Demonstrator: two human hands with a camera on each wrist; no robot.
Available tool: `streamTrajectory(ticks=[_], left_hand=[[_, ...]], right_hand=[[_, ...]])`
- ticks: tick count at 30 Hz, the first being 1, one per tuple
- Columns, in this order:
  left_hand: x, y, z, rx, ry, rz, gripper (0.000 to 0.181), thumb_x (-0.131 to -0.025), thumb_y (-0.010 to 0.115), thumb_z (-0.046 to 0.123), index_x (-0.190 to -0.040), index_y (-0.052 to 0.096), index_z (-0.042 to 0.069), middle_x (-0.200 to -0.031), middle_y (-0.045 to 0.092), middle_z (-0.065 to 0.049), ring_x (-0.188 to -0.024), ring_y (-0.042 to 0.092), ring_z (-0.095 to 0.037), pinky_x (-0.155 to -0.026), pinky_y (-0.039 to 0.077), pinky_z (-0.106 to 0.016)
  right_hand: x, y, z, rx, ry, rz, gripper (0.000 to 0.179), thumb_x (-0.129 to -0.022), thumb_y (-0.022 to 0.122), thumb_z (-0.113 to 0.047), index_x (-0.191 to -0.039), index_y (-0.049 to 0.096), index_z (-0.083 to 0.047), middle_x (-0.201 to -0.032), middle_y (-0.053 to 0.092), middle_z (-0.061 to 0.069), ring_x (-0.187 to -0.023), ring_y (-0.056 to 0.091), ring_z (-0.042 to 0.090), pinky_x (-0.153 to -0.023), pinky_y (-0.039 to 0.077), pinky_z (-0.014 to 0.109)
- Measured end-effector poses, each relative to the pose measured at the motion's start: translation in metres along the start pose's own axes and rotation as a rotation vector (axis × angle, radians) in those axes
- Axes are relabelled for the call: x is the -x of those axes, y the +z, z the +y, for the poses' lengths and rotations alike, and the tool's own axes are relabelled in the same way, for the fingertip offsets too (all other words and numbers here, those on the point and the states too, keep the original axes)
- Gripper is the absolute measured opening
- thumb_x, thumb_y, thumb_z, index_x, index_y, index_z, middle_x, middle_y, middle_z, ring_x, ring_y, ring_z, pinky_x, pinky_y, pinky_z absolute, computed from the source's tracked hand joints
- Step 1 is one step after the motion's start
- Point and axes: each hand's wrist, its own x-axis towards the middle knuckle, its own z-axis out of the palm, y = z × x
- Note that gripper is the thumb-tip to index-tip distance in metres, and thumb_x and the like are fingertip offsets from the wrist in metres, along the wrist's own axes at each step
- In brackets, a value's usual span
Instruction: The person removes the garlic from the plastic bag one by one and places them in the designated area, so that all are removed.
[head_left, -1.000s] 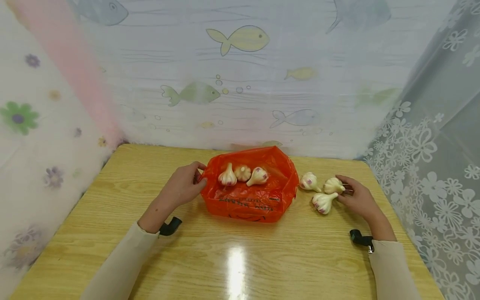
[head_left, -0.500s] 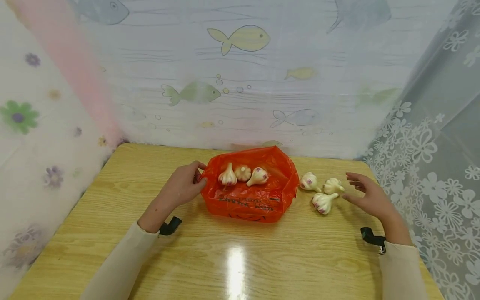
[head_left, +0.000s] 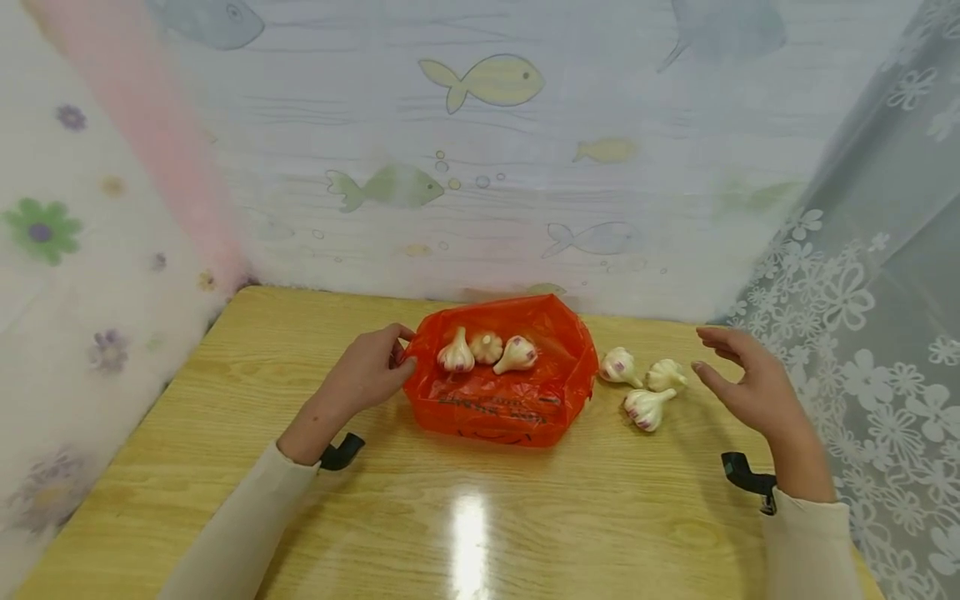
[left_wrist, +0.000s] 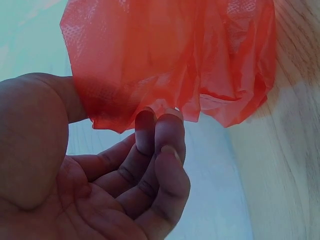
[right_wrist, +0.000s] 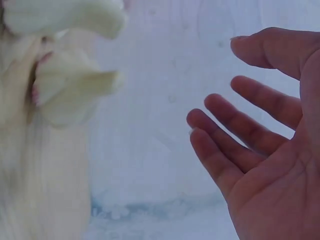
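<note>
My left hand [head_left: 365, 367] pinches the left edge of the red plastic bag [head_left: 487, 425], three garlic bulbs [head_left: 486, 348] inside; my right hand [head_left: 753, 387], fingers parted and holding nothing, hovers right of the bag, past three loose bulbs [head_left: 645, 410]. I judge this a bag-steadying step; next calls for a fingertip grip, though blur at my right wrist obscures bulb spacing.

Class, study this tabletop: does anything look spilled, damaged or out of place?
Nothing plainly stands out; no spill or damage shows. Three whitish, round garlic bulbs lie outside the open red plastic bag.
</note>
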Motion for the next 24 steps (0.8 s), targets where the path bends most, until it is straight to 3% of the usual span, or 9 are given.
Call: streamTrajectory(ticks=[3, 16, 24], left_hand=[[0.000, 0.001, 0.000, 0.003, 0.002, -0.002, 0.038, -0.101, 0.064, 0.016, -0.135, 0.059, -0.001, -0.083, 0.064, -0.004, -0.064, 0.056, -0.017, -0.062, 0.051, -0.034], [0.001, 0.000, -0.001, 0.010, -0.003, 0.005, 0.040, -0.101, 0.064, 0.016, -0.137, 0.059, -0.002, -0.084, 0.065, -0.004, -0.065, 0.058, -0.017, -0.063, 0.053, -0.033], [0.000, 0.000, -0.001, 0.008, 0.005, 0.011, 0.039, -0.101, 0.064, 0.014, -0.136, 0.059, -0.003, -0.083, 0.064, -0.004, -0.065, 0.056, -0.017, -0.063, 0.051, -0.033]], right_hand=[[-0.006, 0.002, -0.010, -0.004, -0.076, 0.033, 0.054, -0.090, 0.075, 0.011, -0.141, 0.060, 0.005, -0.134, 0.062, 0.024, -0.123, 0.047, -0.010, -0.104, 0.033, 0.003], [-0.035, 0.010, -0.042, 0.020, -0.227, 0.049, 0.058, -0.082, 0.082, 0.012, -0.136, 0.067, -0.002, -0.130, 0.067, 0.017, -0.115, 0.060, 0.026, -0.102, 0.039, 0.012], [-0.056, 0.008, -0.058, 0.051, -0.261, -0.005, 0.056, -0.083, 0.085, 0.004, -0.136, 0.069, -0.007, -0.132, 0.067, 0.011, -0.116, 0.060, 0.028, -0.100, 0.040, 0.015]])
